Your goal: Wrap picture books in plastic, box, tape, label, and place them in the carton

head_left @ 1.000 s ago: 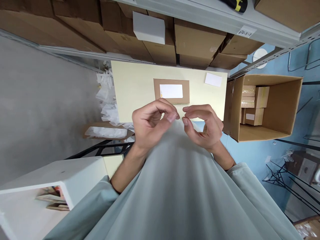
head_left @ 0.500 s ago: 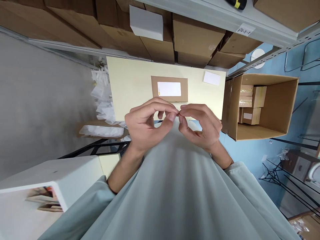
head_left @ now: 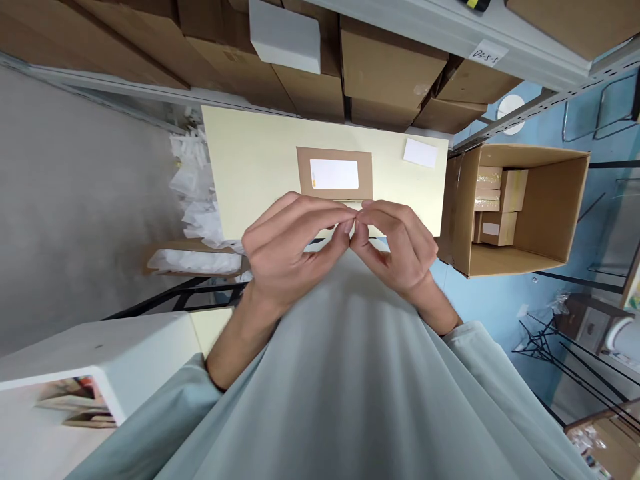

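Note:
My left hand and my right hand meet fingertip to fingertip in front of my chest, thumbs pressed to forefingers. Whatever lies between the pinched tips is too small to make out. Just beyond them, a flat brown cardboard box with a white label rests on the pale yellow table. Near the table's far right corner lies a white slip of paper.
An open carton holding several small boxes stands to the right. Behind the table, a metal shelf carries brown cartons and a white box. White plastic bags hang at the left; a white cabinet is at the lower left.
Both hands have shifted slightly, with the thumbs and fingertips now closer together. The whole view has moved a little, so the surroundings appear slightly further left and up.

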### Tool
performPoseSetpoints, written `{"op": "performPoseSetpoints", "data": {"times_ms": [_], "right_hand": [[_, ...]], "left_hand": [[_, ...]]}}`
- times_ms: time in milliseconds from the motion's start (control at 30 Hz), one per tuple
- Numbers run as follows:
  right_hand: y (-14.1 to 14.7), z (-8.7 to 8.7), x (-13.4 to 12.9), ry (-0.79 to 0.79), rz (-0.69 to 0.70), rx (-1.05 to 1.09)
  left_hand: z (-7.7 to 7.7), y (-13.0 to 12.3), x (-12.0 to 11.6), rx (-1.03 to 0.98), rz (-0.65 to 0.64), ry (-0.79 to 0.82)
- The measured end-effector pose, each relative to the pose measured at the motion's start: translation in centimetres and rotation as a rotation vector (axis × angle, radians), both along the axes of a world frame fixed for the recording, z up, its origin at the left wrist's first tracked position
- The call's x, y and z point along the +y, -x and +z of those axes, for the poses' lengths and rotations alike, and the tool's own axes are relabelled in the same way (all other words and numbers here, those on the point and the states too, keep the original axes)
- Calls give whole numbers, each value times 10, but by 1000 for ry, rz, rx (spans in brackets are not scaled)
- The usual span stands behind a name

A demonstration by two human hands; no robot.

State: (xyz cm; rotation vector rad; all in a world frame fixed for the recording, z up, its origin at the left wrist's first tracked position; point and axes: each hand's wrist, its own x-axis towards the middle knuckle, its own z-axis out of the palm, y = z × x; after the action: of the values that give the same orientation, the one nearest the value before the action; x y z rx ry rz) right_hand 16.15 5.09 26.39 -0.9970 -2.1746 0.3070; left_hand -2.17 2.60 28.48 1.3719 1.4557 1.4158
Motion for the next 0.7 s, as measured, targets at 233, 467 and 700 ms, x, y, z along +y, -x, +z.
{"op": "performPoseSetpoints", "data": {"times_ms": [233, 467, 700], "right_hand": [[1, -6, 7, -1, -1, 45], [-1, -9, 10, -53, 18, -6], [-4, -4, 6, 49, 79, 47]], "left_hand": [[1, -2, 3, 55, -21, -114], [-1, -5, 1, -119, 16, -17], [3, -6, 4, -153, -18, -18]]}}
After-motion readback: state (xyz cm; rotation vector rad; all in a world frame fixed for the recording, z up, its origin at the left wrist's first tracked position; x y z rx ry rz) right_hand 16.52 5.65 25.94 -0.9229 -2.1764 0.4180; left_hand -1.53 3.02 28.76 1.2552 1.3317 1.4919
